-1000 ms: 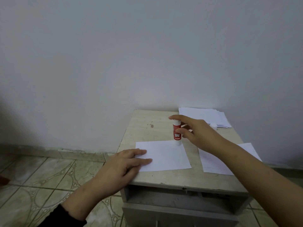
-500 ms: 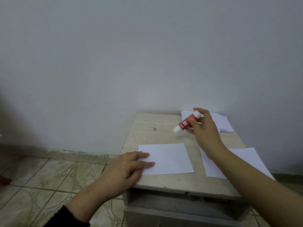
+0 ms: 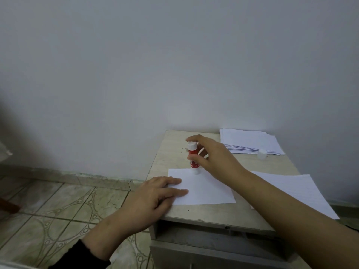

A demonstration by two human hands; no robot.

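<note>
A small pale table [image 3: 171, 150] stands against a plain white wall [image 3: 174, 65], seen from above by the person working at it. A white sheet [image 3: 209, 193] lies flat on the near left part of the tabletop.

The right hand [image 3: 215, 158] reaches in from the right and holds a glue stick [image 3: 193, 157], red-labelled with white ends. The stick is upright, with its lower tip touching the sheet just inside the far edge. The forefinger curls over the top of the stick and the thumb presses its side, so the grip is a narrow pinch round the tube.

The left hand [image 3: 153, 197] lies on the sheet's left edge, with the fingers straight and flat on the paper and nothing clasped. Its wrist ends in a dark sleeve [image 3: 81, 257].

A second sheet [image 3: 291, 183] lies to the right, partly hidden under the right forearm and apart from the first. At the far right corner a stack of paper [image 3: 250, 140] rests against the wall. A small white cap [image 3: 261, 153] stands at the stack's near edge, well apart from the glue stick.

Below the tabletop an open slot [image 3: 204, 233] shows dark. A tiled floor [image 3: 68, 206] with curved patterns fills the lower left.
</note>
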